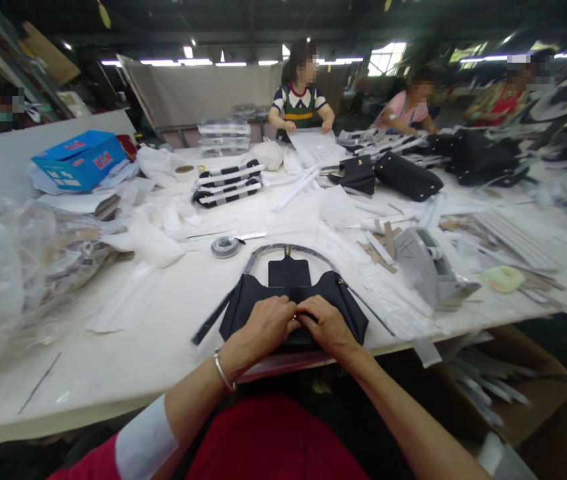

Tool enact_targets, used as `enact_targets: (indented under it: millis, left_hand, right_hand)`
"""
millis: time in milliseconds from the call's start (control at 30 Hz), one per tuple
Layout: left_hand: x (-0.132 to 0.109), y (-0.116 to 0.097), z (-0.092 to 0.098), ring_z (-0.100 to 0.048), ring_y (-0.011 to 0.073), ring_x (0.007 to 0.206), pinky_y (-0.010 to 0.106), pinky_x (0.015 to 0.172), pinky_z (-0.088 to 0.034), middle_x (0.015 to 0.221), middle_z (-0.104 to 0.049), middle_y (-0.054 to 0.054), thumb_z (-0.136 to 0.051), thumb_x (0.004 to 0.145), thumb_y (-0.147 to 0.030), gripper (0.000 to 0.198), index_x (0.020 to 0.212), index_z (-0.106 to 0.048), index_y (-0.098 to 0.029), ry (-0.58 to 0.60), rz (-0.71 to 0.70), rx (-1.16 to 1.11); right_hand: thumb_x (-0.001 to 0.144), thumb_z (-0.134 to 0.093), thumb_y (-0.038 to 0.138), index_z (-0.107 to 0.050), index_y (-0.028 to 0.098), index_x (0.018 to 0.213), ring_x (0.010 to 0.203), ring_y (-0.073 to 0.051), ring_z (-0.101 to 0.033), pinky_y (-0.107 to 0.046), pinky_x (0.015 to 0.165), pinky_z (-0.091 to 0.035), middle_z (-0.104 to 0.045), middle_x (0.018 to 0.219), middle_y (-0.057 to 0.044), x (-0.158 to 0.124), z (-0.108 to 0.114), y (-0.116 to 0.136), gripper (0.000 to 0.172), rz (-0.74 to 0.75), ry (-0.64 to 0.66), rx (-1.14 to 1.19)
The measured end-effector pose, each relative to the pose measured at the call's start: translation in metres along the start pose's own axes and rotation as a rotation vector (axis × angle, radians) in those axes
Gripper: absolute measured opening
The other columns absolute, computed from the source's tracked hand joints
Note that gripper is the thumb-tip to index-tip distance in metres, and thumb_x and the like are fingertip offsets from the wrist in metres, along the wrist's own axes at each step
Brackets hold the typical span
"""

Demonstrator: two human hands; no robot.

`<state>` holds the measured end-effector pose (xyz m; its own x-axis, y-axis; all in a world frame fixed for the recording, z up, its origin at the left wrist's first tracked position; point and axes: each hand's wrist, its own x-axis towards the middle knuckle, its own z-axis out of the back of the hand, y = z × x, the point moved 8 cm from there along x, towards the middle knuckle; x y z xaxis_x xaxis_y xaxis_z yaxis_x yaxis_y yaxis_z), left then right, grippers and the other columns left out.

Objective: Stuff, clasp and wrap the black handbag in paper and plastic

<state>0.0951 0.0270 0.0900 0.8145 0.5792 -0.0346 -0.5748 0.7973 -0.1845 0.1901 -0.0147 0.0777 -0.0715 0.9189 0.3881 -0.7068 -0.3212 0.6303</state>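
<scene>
A black handbag point(240, 307) lies on the white table right in front of me. Its strap, wrapped in clear film, arches behind it, and a black tab point(289, 274) with a metal fitting stands out at the top. My left hand point(269, 323) and my right hand point(328, 325) meet at the middle of the bag's near side. Both have bent fingers closed on it, thumbs and fingertips almost touching. A small shiny spot shows between them, too small to name. Past the bag, to its left, is a coiled grey strap point(226, 247).
A grey tape dispenser point(420, 267) stands to the right near card scraps. Plastic bags point(3, 287) heap at left, below a blue box point(80, 160). Wrapped straps point(228, 183) and black bags point(408, 177) lie farther back. Across the table a person point(300, 100) holds a white sheet.
</scene>
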Motion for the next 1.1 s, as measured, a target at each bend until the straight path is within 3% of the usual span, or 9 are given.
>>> enact_targets:
  millis: [167,300,433,533,600,733,833,967,1100]
  left_hand:
    - [-0.001,0.013,-0.013,-0.058,0.0143,0.072,0.025,0.065,-0.043,0.078,-0.060,-0.001,-0.064,0.089,-0.030,0.015,0.080,-0.057,-0.019,-0.177,0.082,-0.213]
    - [-0.010,0.020,-0.019,-0.058,0.0140,0.074,0.025,0.067,-0.044,0.083,-0.061,-0.002,-0.063,0.088,-0.026,0.009,0.088,-0.056,-0.020,-0.317,0.115,-0.293]
    - [-0.011,0.014,-0.020,-0.060,0.0141,0.082,0.024,0.073,-0.046,0.089,-0.061,-0.001,-0.058,0.092,-0.024,0.003,0.091,-0.058,-0.021,-0.311,0.044,-0.300]
    - [-0.011,0.015,-0.019,-0.061,0.0148,0.082,0.025,0.072,-0.047,0.089,-0.060,-0.001,-0.056,0.093,-0.025,0.005,0.091,-0.059,-0.021,-0.312,0.056,-0.292]
    - [-0.011,0.016,-0.019,-0.062,0.0153,0.081,0.026,0.071,-0.048,0.089,-0.061,0.000,-0.054,0.094,-0.025,0.007,0.091,-0.060,-0.021,-0.324,0.059,-0.284]
    - [-0.010,0.011,-0.017,-0.064,0.0197,0.092,0.034,0.081,-0.051,0.101,-0.066,0.003,-0.050,0.096,-0.026,0.016,0.103,-0.064,-0.023,-0.412,-0.053,-0.203]
    - [-0.011,0.006,-0.015,-0.063,0.0228,0.105,0.038,0.087,-0.050,0.114,-0.068,0.004,-0.047,0.097,-0.024,0.024,0.113,-0.065,-0.026,-0.491,-0.173,-0.113]
    - [-0.012,0.005,-0.013,-0.064,0.0206,0.106,0.035,0.088,-0.051,0.114,-0.071,0.003,-0.046,0.097,-0.025,0.027,0.116,-0.066,-0.026,-0.554,-0.263,-0.056]
    - [-0.012,0.005,-0.011,-0.065,0.0195,0.104,0.032,0.086,-0.051,0.111,-0.071,0.003,-0.047,0.097,-0.027,0.026,0.114,-0.067,-0.026,-0.589,-0.286,-0.056]
  right_hand:
    - [0.091,-0.050,0.013,-0.067,0.022,0.091,0.086,-0.020,-0.062,-0.035,0.080,-0.054,-0.070,0.088,-0.004,-0.005,-0.002,-0.001,0.020,-0.001,-0.036,-0.021]
    - [0.092,-0.047,0.010,-0.067,0.023,0.094,0.088,-0.022,-0.063,-0.037,0.082,-0.054,-0.070,0.090,-0.005,-0.003,0.003,0.008,0.023,0.011,-0.042,0.006]
    - [0.091,-0.053,0.011,-0.067,0.023,0.097,0.091,-0.018,-0.065,-0.032,0.086,-0.054,-0.071,0.095,-0.003,0.007,0.027,0.026,0.019,0.003,0.055,0.022]
    - [0.092,-0.055,0.016,-0.067,0.023,0.105,0.101,-0.020,-0.065,-0.034,0.093,-0.053,-0.071,0.105,-0.006,0.006,0.050,0.031,0.019,-0.001,0.046,-0.115]
    - [0.092,-0.056,0.017,-0.067,0.023,0.108,0.108,-0.023,-0.064,-0.040,0.100,-0.051,-0.071,0.110,-0.007,-0.004,0.055,0.025,0.020,-0.001,0.033,-0.241]
    - [0.093,-0.053,0.017,-0.064,0.024,0.118,0.124,-0.023,-0.057,-0.050,0.114,-0.039,-0.068,0.123,-0.005,-0.028,0.042,0.009,0.029,0.012,0.022,-0.350]
    - [0.093,-0.055,0.020,-0.067,0.024,0.115,0.125,-0.021,-0.057,-0.047,0.116,-0.036,-0.070,0.120,-0.004,-0.030,0.045,0.003,0.025,-0.016,0.012,-0.247]
    - [0.093,-0.058,0.025,-0.071,0.024,0.102,0.104,-0.018,-0.068,-0.032,0.098,-0.050,-0.075,0.104,-0.002,-0.010,0.094,-0.012,0.017,-0.105,-0.074,-0.081]
    - [0.092,-0.056,0.024,-0.073,0.020,0.096,0.096,-0.023,-0.069,-0.036,0.090,-0.050,-0.075,0.099,-0.007,0.013,0.159,-0.065,0.018,-0.313,-0.174,-0.256]
